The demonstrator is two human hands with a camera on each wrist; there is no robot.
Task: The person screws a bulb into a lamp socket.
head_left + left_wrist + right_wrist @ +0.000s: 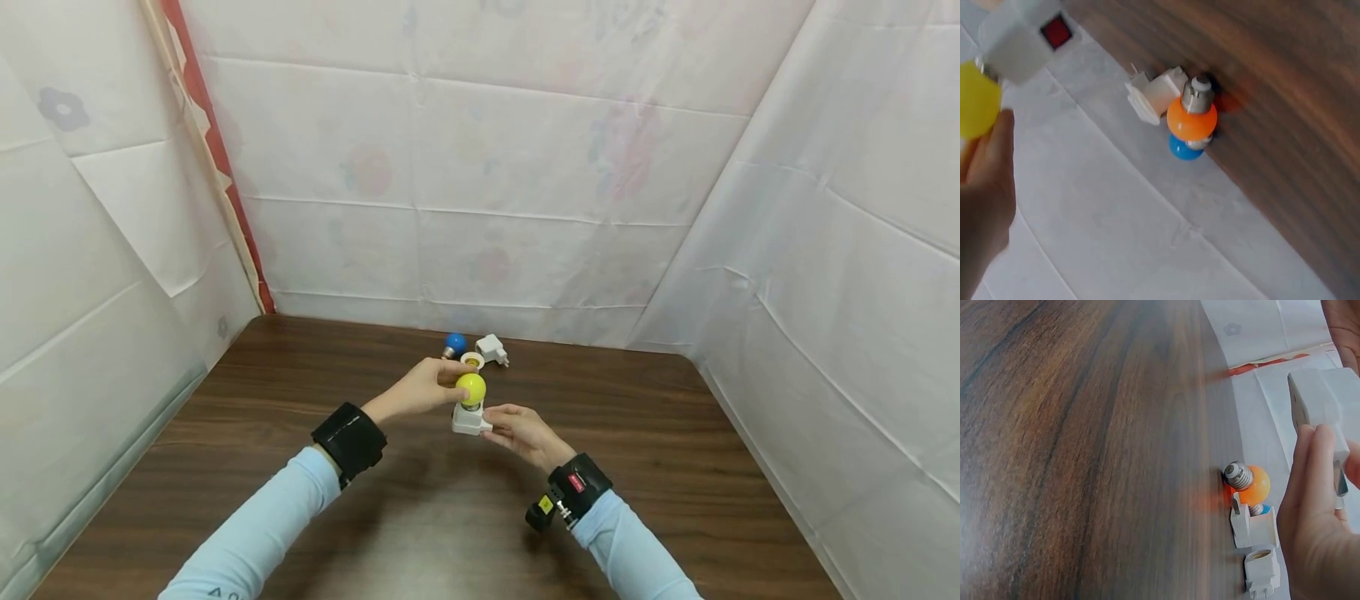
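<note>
Head: over the worktop, toward its far edge, left hand pinches a yellow bulb, long axis near upright, globe up. Left wrist: cap meets lamp socket. Right wrist: right hand pinches that socket.

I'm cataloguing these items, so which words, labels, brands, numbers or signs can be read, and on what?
No words or numbers can be read.
Left sleeve: triangle-like sign, then marks cut off.
Red label on right wrist strap: too small.
Yellow tag near it: mark too small.
White lamp holder: no legible lettering.
</note>
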